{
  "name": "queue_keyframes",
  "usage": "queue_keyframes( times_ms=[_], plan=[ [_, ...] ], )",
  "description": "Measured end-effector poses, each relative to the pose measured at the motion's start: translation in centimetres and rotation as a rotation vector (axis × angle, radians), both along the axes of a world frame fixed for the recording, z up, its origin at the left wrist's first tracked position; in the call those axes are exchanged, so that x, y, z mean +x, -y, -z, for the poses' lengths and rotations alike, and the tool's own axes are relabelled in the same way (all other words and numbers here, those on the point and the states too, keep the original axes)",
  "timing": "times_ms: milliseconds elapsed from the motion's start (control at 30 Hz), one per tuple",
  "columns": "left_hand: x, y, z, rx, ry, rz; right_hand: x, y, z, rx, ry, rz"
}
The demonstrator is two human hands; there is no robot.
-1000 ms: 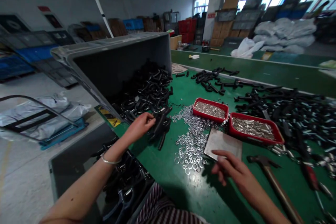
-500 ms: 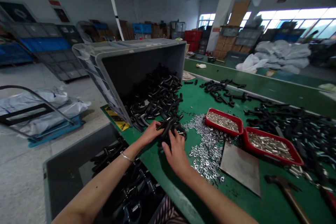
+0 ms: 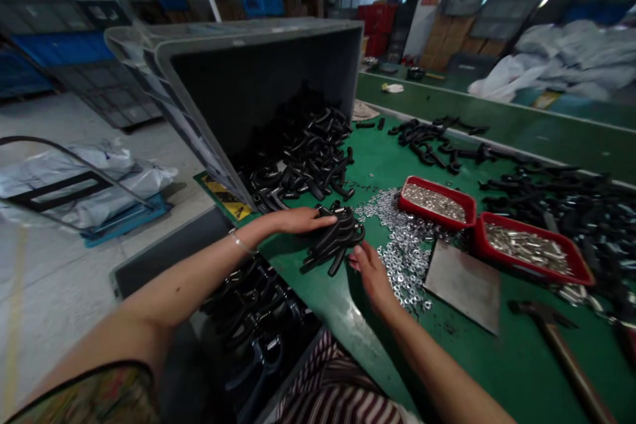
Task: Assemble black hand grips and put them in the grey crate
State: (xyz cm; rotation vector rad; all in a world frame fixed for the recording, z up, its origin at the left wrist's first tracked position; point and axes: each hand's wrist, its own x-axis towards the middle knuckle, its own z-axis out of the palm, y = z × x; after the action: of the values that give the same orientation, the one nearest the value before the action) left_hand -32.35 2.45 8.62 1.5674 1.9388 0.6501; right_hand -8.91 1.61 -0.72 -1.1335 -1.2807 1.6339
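Observation:
A bunch of black curved parts (image 3: 335, 235) lies at the front of the green table (image 3: 342, 298). My left hand (image 3: 305, 219) reaches over the bunch from the left, its thumb or a finger stretched along the top; the rest of its fingers are hidden behind the parts. Just right of the bunch is my right hand (image 3: 370, 271), its fingers curled near the parts' ends; whether it grips anything cannot be made out. Behind them, a grey crate (image 3: 258, 33) on its side spills more black parts (image 3: 318, 159) onto the table.
Silvery nuts (image 3: 405, 258) are spread right of my hands. Beyond them are two red trays (image 3: 437, 202) of small metal pieces, a metal plate (image 3: 463, 286), a hammer (image 3: 561, 344) and heaped black parts (image 3: 556, 199). Below the table's left edge stands a grey bin holding black parts (image 3: 253, 318).
The view has tilted down. My left hand has shifted onto the top of the bunch, and my right hand has moved off the parts to their right side. The bunch now lies more closely lined up.

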Motion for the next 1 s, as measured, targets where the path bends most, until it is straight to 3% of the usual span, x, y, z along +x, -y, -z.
queue_keyframes(
  times_ms=[100,200,300,367,500,567,667,733,833,1000],
  plan=[
    [-0.9,-1.5,-0.2,-0.348,0.22,0.183,-1.5,-0.7,-0.7,-0.104,-0.117,-0.013],
    [-1.7,-1.9,0.2,-0.541,0.479,0.108,-2.3,-1.0,-0.7,-0.186,-0.164,0.022],
    [-1.8,-0.8,0.5,-0.62,0.512,0.098,-2.1,-1.7,-0.5,-0.347,-0.178,0.087],
    [-1.5,0.6,0.5,-0.573,0.441,0.124,-1.9,-2.3,-0.6,-0.399,-0.187,0.065],
    [-0.5,4.5,1.2,-0.122,0.301,0.159,-2.4,-2.8,-1.9,-0.387,-0.203,-0.034],
    [0.6,6.6,2.3,0.013,0.276,0.171,-3.0,-2.6,-3.2,-0.31,-0.225,-0.079],
    [3.0,9.5,4.9,0.137,0.284,0.026,-3.9,-2.2,-5.3,-0.096,-0.175,-0.038],
    [4.6,10.9,6.7,0.142,0.329,-0.049,-4.3,-2.0,-6.1,0.045,-0.108,0.013],
    [6.0,11.6,8.3,0.023,0.392,0.027,-4.6,-1.9,-5.8,0.116,-0.096,-0.081],
    [7.0,10.9,8.0,-0.039,0.497,0.155,-4.5,-1.0,-4.2,0.037,-0.156,-0.163]
  ],
)
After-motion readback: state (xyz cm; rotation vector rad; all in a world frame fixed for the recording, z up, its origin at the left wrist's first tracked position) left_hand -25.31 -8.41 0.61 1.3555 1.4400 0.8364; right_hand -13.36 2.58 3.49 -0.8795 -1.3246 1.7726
